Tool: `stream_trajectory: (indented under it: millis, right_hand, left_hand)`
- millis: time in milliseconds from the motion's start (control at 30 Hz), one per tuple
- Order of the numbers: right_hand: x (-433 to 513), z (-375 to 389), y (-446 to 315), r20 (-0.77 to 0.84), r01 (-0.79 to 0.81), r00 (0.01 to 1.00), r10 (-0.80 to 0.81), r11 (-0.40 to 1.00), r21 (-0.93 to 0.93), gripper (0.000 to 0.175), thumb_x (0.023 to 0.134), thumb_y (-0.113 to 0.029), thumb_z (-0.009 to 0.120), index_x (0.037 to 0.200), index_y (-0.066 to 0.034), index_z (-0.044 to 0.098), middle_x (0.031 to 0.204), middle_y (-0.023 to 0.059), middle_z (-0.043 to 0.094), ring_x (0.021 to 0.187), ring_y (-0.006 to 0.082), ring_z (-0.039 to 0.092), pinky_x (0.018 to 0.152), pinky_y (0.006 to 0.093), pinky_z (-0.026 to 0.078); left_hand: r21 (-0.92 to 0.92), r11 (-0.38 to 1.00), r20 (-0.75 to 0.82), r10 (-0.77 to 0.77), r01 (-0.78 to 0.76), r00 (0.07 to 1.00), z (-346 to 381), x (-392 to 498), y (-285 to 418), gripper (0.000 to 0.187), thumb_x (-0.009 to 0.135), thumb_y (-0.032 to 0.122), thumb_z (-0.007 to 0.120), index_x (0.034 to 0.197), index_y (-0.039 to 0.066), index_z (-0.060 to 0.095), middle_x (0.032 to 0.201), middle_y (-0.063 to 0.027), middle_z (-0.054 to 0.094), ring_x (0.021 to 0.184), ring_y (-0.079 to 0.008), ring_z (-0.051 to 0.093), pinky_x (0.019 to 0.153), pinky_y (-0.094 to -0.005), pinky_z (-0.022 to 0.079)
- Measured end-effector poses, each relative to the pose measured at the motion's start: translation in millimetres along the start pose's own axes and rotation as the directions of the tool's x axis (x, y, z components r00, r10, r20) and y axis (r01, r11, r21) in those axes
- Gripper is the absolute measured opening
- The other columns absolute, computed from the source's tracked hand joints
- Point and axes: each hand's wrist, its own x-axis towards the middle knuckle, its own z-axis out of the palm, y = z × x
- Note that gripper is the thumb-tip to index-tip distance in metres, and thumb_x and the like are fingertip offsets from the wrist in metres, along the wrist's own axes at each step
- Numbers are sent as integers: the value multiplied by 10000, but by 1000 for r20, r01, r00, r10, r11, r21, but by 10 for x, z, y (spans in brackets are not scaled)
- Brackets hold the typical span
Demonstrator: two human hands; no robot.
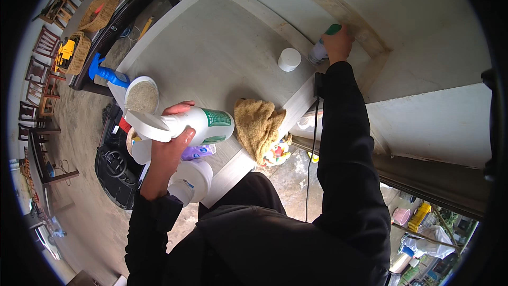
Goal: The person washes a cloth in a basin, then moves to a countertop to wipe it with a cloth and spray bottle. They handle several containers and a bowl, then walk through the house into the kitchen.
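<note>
My left hand (170, 147) is closed around a white plastic bottle (198, 125) with a green label and a wide white cap, held tilted over the table's near left part. At the far right corner, my right hand (338, 43) grips a container (318, 52) with a green top. Beside it stands a small white round tub (289, 59). A brown towel (258, 127) lies crumpled over the near edge. Left of the bottle is a white container of pale grains (141, 96), close to a blue spray bottle (109, 72). A purple packet (198, 151) lies partly beneath my left hand.
Large white containers (194, 178) stand at the near left edge of the grey table (206, 43). A black cable (312, 159) hangs by the right edge. A black toy car (115, 163) is on the floor at left. Wicker baskets (104, 8) rest on another table.
</note>
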Motion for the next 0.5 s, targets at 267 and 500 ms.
stream_trajectory:
  millis: [267, 500]
  right_hand:
    - [-264, -829, -822, -239, 513, 844, -480, 853, 101, 618, 628, -228, 732, 1206, -143, 532, 1042, 161, 575, 904, 348, 592, 793, 417, 506]
    - [-1066, -1628, -1542, 271, 447, 666, -695, 663, 601, 612, 642, -224, 757, 1209, -100, 562, 920, 104, 641, 841, 187, 626, 811, 313, 498]
  left_hand:
    - [3, 996, 124, -91, 91, 988, -35, 52, 148, 370, 729, 46, 509, 1098, 16, 522, 1131, -171, 571, 1015, -189, 534, 901, -332, 411]
    - [104, 983, 301, 116, -153, 947, 44, 170, 435, 630, 629, 83, 666, 1223, -22, 484, 1262, -179, 518, 937, -158, 594, 833, -308, 456]
